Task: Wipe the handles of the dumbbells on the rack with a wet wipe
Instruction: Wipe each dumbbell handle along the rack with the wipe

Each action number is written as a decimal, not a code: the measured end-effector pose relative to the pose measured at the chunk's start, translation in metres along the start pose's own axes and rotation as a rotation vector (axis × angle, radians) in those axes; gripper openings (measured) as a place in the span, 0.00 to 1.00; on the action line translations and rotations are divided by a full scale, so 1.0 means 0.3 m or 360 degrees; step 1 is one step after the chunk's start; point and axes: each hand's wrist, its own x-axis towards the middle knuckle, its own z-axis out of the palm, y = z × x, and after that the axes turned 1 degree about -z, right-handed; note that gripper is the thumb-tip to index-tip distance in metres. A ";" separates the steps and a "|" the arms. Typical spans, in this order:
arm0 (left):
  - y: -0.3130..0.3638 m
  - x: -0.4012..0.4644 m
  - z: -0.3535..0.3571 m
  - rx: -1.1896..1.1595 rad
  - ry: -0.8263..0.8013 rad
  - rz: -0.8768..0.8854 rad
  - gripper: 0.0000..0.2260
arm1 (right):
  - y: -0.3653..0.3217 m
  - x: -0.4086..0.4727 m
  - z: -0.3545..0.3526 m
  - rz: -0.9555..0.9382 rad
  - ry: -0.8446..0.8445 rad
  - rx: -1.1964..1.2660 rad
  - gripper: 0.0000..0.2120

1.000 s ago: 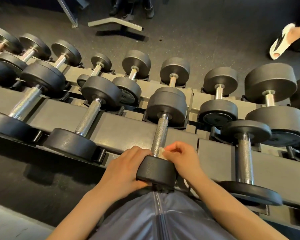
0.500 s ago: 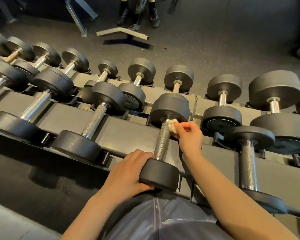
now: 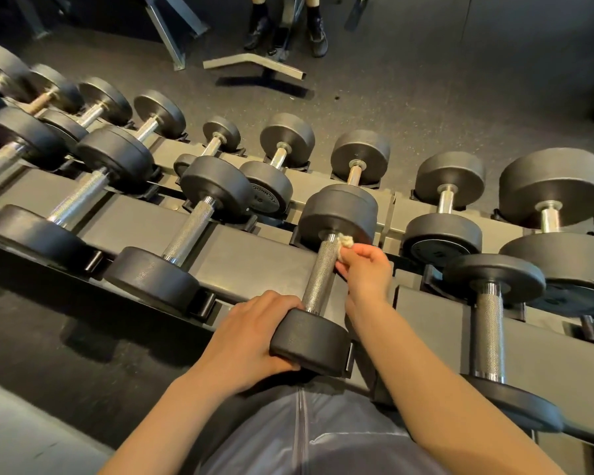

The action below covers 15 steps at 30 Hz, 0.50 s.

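Right hand (image 3: 366, 269) keeps wipe (image 3: 345, 242) atop handle (image 3: 321, 274)

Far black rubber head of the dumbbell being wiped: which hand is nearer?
Right. The right hand pinches the white wipe just below that head; the left hand grips the near head.

Dumbbell (image 3: 323, 279) on the rack's (image 3: 254, 265) upper tier — black round heads, knurled chrome handle (image 3: 321, 274), lying flat, pointing away. Near head sits under the left hand's (image 3: 251, 341) grip. Wet wipe (image 3: 345, 242) — small crumpled off-white wad, pinched in the right hand (image 3: 366, 272), pressed on the handle's right side at its far end, probably touching the far head.
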 end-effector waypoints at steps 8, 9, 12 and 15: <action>-0.006 0.002 0.007 -0.0007 0.0027 -0.0004 0.29 | 0.002 -0.024 -0.031 0.0041 -0.0166 -0.0149 0.04; -0.007 0.003 0.008 -0.0009 0.0034 0.0002 0.29 | 0.006 -0.043 -0.054 -0.0061 -0.0207 -0.0290 0.04; -0.012 0.003 0.010 -0.0013 0.0022 0.0002 0.29 | 0.010 -0.082 -0.093 -0.0317 -0.0364 -0.0573 0.05; -0.014 0.008 0.012 -0.0002 0.0006 0.0003 0.30 | -0.036 -0.054 -0.061 -0.0577 -0.0300 -0.0739 0.04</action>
